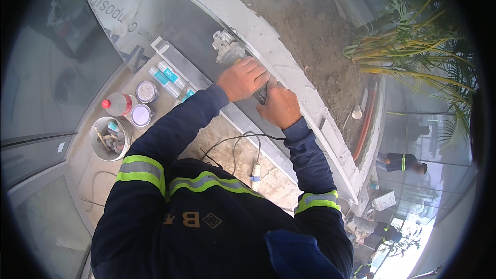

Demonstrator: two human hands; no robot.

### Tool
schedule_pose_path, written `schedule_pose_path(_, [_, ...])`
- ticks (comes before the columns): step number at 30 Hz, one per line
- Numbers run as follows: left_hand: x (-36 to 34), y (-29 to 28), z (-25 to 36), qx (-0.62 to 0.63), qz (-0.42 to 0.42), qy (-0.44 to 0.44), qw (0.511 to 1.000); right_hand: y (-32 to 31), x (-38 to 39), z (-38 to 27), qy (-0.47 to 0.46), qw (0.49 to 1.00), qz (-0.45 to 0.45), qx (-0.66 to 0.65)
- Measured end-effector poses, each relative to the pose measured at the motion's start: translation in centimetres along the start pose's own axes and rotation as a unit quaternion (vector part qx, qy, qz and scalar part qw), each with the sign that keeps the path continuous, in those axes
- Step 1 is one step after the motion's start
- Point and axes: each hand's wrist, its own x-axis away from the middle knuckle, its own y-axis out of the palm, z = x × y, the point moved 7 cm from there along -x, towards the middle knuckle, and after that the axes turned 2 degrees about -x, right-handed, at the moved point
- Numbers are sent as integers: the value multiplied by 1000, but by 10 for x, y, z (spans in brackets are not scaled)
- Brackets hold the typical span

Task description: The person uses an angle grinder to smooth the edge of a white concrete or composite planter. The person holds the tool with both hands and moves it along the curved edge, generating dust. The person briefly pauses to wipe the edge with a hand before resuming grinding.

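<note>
A dusty angle grinder (228, 48) rests its head over a dark grey slab (193, 33) along the planter's edge. Closed near the front of the tool is my left hand (245, 78). My right hand (282, 104) wraps around its rear body, close behind the left. Most of the grinder's body is hidden under my fingers, and its disc cannot be made out clearly. A black cable (243, 136) passes below my right wrist to a plug connector (256, 172) on the dusty floor.
Left of the slab stand a bucket with tools (110, 138), a red-capped bottle (118, 104), two tins (146, 92) and sealant tubes (168, 76). Right lies a soil bed (305, 26) with palm fronds (403, 51) and an orange pipe (366, 119). Several people (403, 162) are farther off.
</note>
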Motion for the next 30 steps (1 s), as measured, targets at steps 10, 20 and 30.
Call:
schedule_pose_path(10, [-4, 2, 40, -18, 13, 20, 1000, -8, 39, 11, 34, 999, -26, 19])
schedule_pose_path(20, [7, 9, 0, -20, 22, 7, 1000, 8, -2, 4, 2, 1000, -5, 18])
schedule_pose_path(30, [-5, 0, 32, -12, 13, 23, 1000, -6, 32, 8, 50, 998, -34, 31])
